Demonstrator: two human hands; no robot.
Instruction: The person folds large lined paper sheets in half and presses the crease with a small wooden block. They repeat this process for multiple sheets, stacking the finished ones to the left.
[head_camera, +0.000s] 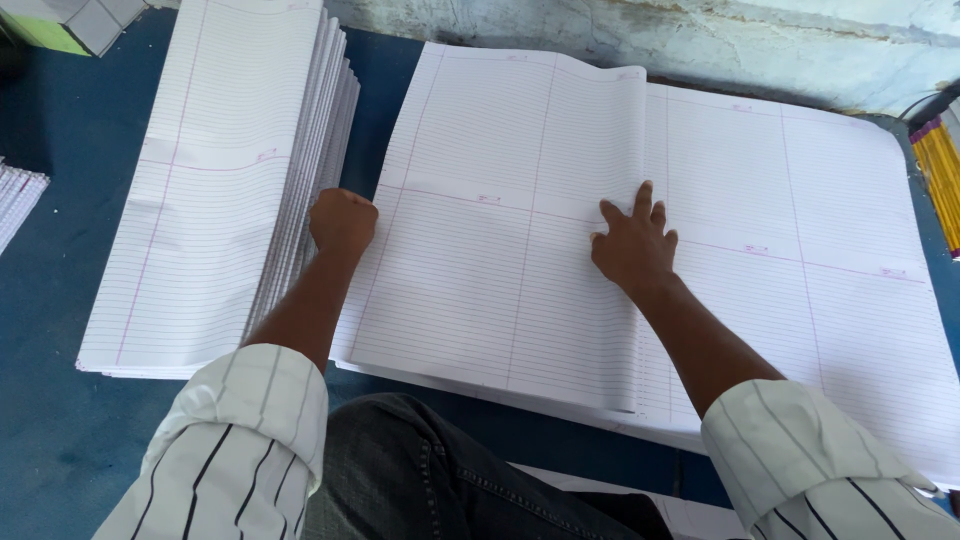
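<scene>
Head | left hand (342, 222) fisted, seemingly gripping folded sheet (500, 230) | right hand (633, 245) flat

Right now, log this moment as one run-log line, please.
left hand: fist on folded sheet's left edge | right hand: flat at its fold | folded stack: left | surface: blue table

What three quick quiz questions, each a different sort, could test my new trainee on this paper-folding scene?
1. True or false: the right hand lies flat on the folded sheets.
2. The left hand is: A) open B) a fist C) out of view.
3. What colour is the table?

Key: 1 true; 2 B, pressing the sheets' left edge beside the stack; 3 blue.
</scene>
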